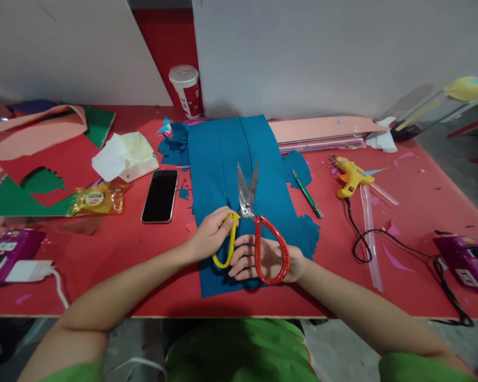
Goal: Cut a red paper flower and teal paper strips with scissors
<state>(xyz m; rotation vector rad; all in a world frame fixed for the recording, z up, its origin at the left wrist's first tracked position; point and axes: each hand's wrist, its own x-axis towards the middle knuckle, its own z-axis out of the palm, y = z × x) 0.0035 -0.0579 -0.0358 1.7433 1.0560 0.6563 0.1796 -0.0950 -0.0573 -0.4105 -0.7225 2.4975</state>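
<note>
A pair of scissors (246, 206), one handle yellow and the other red, hangs above a large blue sheet (219, 154) with its blades apart, pointing away from me. My left hand (212, 232) is closed on the yellow handle, thumb on top. Palm up beneath the red handle, my right hand (249, 259) has its fingers spread and loosely curved. The red loop crosses in front of that palm; I cannot tell whether they touch. Creases run along the sheet, and blue cut scraps (175, 143) lie beside its far left edge.
Left of the sheet lie a phone (160, 196), a yellow wrapper (97, 200) and crumpled white paper (110, 157). To the right are a green utility knife (307, 194), a yellow glue gun (352, 178) with a black cord, and clear strips (369, 239). A paper cup (186, 91) stands behind.
</note>
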